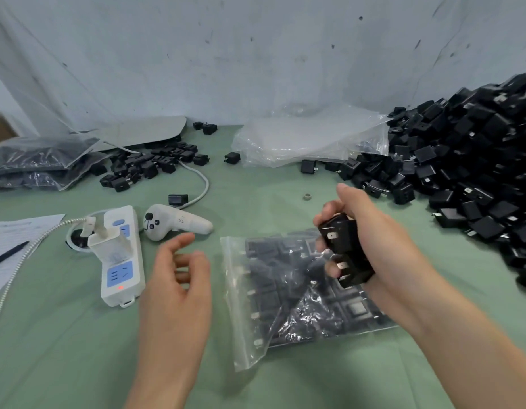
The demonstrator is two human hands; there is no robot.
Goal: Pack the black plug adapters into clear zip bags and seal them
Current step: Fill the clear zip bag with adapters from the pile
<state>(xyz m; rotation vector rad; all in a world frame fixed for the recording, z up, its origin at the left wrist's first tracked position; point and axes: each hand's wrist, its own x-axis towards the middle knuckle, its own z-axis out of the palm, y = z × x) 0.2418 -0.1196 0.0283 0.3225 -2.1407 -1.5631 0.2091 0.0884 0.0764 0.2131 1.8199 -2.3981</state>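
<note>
Black adapters (346, 250) gripped in right hand (371, 240), above zip bag (285, 293), left hand (176, 278) beside

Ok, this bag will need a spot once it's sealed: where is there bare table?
Bare green table lies near you, below the power strip and left of the zip bag, and mid-table between the controller and the crumpled plastic. Crowded: the adapter pile at right, filled bags and loose adapters far left.

A packing workshop: a big pile of black plugs (474, 172) sits on the green table (79, 364), with packed bags (34, 162) across from it.
</note>
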